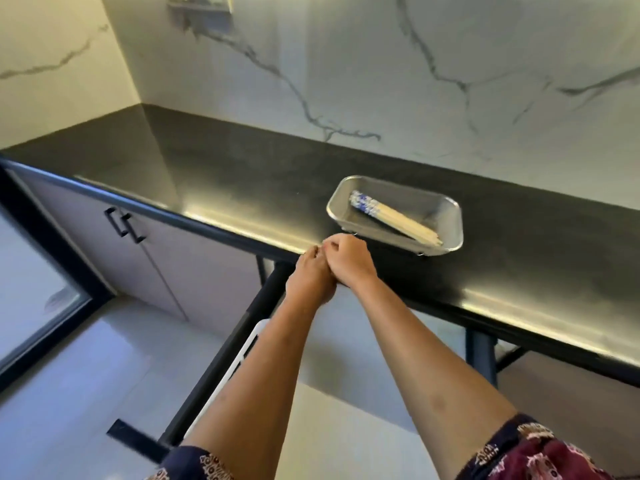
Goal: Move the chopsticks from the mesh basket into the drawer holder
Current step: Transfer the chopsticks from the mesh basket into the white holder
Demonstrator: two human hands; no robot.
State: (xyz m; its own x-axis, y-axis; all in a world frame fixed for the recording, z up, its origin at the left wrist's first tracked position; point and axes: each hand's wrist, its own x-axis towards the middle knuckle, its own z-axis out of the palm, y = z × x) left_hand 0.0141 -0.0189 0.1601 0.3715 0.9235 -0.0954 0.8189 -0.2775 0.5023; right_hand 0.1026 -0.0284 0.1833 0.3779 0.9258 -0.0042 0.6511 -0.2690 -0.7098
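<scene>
A silver mesh basket (pixel 446 216) stands on the black countertop (pixel 242 188), close to its front edge. Inside lies a bundle of wooden chopsticks (pixel 398 220) with blue-and-white patterned ends pointing left. My left hand (pixel 310 277) and my right hand (pixel 348 259) are pressed together at the counter's front edge, just left of and below the basket. Both have curled fingers and nothing visible in them. Below my arms the drawer (pixel 221 368) is pulled out, and a white slotted holder (pixel 247 348) shows at its left side, mostly hidden by my left forearm.
A marble-patterned wall (pixel 415 81) rises behind the counter. Grey cabinet doors with black handles (pixel 124 226) sit under the counter at left. A dark glass door edge (pixel 45 299) is at far left, pale floor tiles below.
</scene>
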